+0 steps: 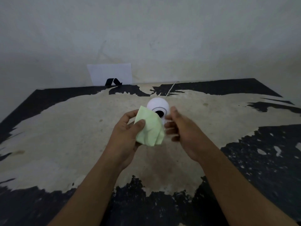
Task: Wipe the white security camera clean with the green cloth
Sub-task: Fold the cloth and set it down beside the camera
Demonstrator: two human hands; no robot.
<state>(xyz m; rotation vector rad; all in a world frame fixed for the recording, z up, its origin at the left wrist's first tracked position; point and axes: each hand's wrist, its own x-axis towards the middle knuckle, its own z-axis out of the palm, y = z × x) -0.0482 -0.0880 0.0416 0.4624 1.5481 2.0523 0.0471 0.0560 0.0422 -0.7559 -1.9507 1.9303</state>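
Note:
The white security camera (157, 105) has a round head and a black lens facing me, and it sits at the middle of the table. My left hand (125, 132) grips the folded green cloth (150, 129), thumb on top, and the cloth covers the camera's lower left side. My right hand (180, 128) is at the camera's right. Its thumb rests beside the head and its blurred fingers curl around the lower body. The camera's base is hidden behind the cloth and my fingers.
A thin white cable (171, 88) runs from the camera back toward the wall. The worn table (65, 128) has a pale middle and black patches at its edges. A white card with a black mark (112, 75) leans against the wall behind.

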